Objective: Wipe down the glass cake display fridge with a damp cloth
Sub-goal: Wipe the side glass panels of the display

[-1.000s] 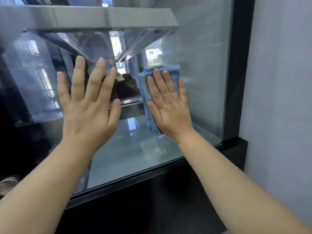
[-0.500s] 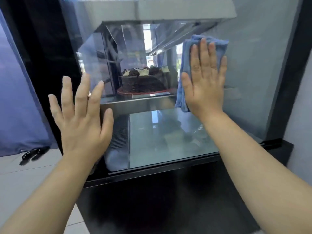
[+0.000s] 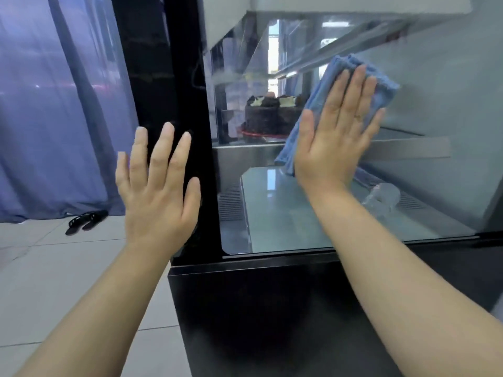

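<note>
Glass fills the right half of the view: the front pane [image 3: 441, 85] of the cake display fridge [image 3: 272, 308], with the blue cloth [image 3: 386, 87] pressed flat against its upper part, just under the overhanging top edge [image 3: 340, 6]. The right hand [image 3: 334, 140] lies on the cloth, fingers straight and close together, palm to the pane, pinching nothing; the cloth shows beyond the fingertips and trails out past the base of the thumb. Its long axis slants from upper right to lower left, in line with the hand. Most of the bare pane lies below and to the right of the hand, with a narrower strip to the left, up to the black corner post [image 3: 187, 77]; a downward or sideways sweep looks likeliest, since the top edge leaves little room above. The left hand [image 3: 155, 197] is raised with fingers spread wide and holds nothing; it sits before the corner post, well apart from the cloth, and whether it touches the post cannot be told. Nothing stands on the outer face: the chocolate cake [image 3: 269, 115], the steel shelf [image 3: 408, 149] and what looks like a clear bottle [image 3: 383, 197] lying on the fridge floor are all behind the glass. Further left hangs a bluish curtain [image 3: 54, 104], with dark sandals [image 3: 84, 225] at its foot on the tiled floor [image 3: 54, 281].
</note>
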The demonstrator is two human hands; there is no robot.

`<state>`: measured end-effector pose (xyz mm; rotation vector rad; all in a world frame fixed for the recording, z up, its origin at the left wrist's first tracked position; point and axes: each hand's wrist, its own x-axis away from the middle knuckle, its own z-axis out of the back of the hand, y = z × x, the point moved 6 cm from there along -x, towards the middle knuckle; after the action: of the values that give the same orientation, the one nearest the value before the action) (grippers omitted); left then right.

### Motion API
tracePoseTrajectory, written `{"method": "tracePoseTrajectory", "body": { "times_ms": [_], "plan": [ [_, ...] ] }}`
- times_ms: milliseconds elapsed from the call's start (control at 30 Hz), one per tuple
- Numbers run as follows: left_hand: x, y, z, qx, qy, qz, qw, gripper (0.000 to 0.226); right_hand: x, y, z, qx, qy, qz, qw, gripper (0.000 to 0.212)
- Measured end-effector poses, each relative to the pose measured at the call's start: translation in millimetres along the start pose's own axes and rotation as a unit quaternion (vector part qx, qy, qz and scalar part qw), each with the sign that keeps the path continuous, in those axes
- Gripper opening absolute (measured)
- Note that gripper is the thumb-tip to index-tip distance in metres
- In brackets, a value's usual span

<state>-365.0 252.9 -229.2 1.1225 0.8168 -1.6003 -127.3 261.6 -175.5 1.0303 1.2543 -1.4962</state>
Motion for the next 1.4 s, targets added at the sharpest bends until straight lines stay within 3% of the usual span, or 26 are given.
{"method": "tracePoseTrajectory", "body": {
  "times_ms": [33, 67, 133, 200, 233, 300, 367, 433, 500, 567, 633, 700, 800, 833, 867, 933, 1000, 1067, 1133, 1200, 1233, 1267, 1333, 1400],
  "plan": [
    [5.8, -5.4, -2.0, 0.000, -0.007, 0.014, 1.000, 0.059, 9.3, -28.4, 1.1, -0.016, 0.000, -0.001, 1.000, 0.060],
    [11.1, -9.3, -3.9, -0.001, -0.014, 0.021, 1.000, 0.059, 24.0, -57.6, -0.4, -0.023, -0.018, 0.057, 0.998, 0.060],
    [15.9, -12.9, -6.9, -0.007, -0.020, 0.014, 1.000, 0.059, 65.3, -92.7, -7.3, -0.021, -0.062, 0.249, 0.966, 0.058],
    [13.9, -14.7, -6.7, 0.002, -0.020, 0.006, 1.000, 0.060, 87.5, -76.7, -11.8, -0.017, -0.079, 0.384, 0.920, 0.056],
    [12.4, -15.4, -5.8, 0.011, -0.017, 0.004, 1.000, 0.060, 86.0, -59.3, -15.0, -0.014, -0.080, 0.408, 0.909, 0.055],
    [14.7, -16.1, -5.2, 0.023, -0.016, 0.000, 1.000, 0.060, 67.4, -30.8, -19.6, 0.013, -0.083, 0.369, 0.926, 0.055],
    [24.6, -17.6, -8.3, 0.027, -0.021, 0.007, 0.999, 0.060, 43.3, -23.5, -14.2, 0.013, -0.047, 0.197, 0.979, 0.057],
    [36.6, -19.2, -13.4, 0.027, -0.031, 0.022, 0.999, 0.060, 49.0, -50.3, -9.5, -0.009, -0.021, 0.066, 0.998, 0.059],
    [44.3, -20.0, -17.4, 0.018, -0.037, 0.033, 0.999, 0.060, 79.5, -90.9, -10.6, -0.024, -0.044, 0.151, 0.987, 0.060],
    [45.5, -19.1, -19.0, 0.010, -0.037, 0.036, 0.999, 0.060, 115.5, -95.8, -17.1, -0.014, -0.075, 0.337, 0.938, 0.058],
    [43.2, -17.7, -18.1, 0.010, -0.031, 0.040, 0.999, 0.060, 119.5, -59.3, -19.2, 0.004, -0.067, 0.442, 0.895, 0.056],
    [43.5, -17.0, -18.6, 0.017, -0.032, 0.043, 0.998, 0.060, 95.4, -19.0, -21.4, 0.030, -0.066, 0.424, 0.903, 0.056],
    [46.7, -15.8, -19.2, -0.008, -0.030, 0.049, 0.998, 0.059, 45.5, 2.4, -12.6, 0.016, -0.037, 0.163, 0.986, 0.057],
    [46.9, -14.3, -18.4, -0.021, -0.028, 0.059, 0.998, 0.058, 44.2, -7.5, -9.3, 0.002, -0.022, 0.081, 0.996, 0.058],
    [45.1, -11.3, -17.4, -0.027, -0.022, 0.070, 0.997, 0.057, 50.5, -23.2, -8.6, -0.006, -0.020, 0.055, 0.998, 0.059],
    [37.8, 1.7, -16.8, -0.028, -0.010, 0.077, 0.997, 0.055, 83.0, -53.3, -15.0, -0.005, -0.045, 0.171, 0.984, 0.059],
    [27.3, 21.9, -20.2, -0.020, -0.006, 0.052, 0.998, 0.055, 113.4, -39.1, -21.7, 0.006, -0.077, 0.334, 0.939, 0.057],
    [19.7, 43.5, -24.9, -0.003, -0.005, 0.021, 1.000, 0.055, 106.0, 13.6, -24.7, 0.013, -0.076, 0.369, 0.926, 0.056],
    [18.4, 64.1, -29.8, 0.008, -0.004, -0.009, 1.000, 0.056, 72.3, 59.2, -21.4, 0.035, -0.068, 0.269, 0.960, 0.055],
    [19.6, 82.5, -35.6, 0.010, -0.008, -0.038, 0.999, 0.057, 42.4, 74.0, -12.9, 0.023, -0.030, 0.088, 0.995, 0.056],
    [20.4, 89.7, -38.8, 0.005, -0.012, -0.051, 0.999, 0.057, 39.4, 67.1, -9.5, 0.002, -0.014, 0.019, 1.000, 0.057],
    [20.2, 95.2, -42.0, -0.003, -0.012, -0.061, 0.998, 0.057, 43.5, 55.2, -9.2, -0.008, -0.009, 0.001, 1.000, 0.058],
    [18.7, 100.5, -47.2, -0.021, -0.008, -0.063, 0.998, 0.057, 69.8, 31.4, -17.2, 0.002, -0.041, 0.124, 0.991, 0.058],
    [17.7, 101.7, -51.2, -0.029, -0.001, -0.053, 0.998, 0.057, 97.6, 48.5, -23.4, 0.008, -0.079, 0.318, 0.945, 0.060]
  ]
}}
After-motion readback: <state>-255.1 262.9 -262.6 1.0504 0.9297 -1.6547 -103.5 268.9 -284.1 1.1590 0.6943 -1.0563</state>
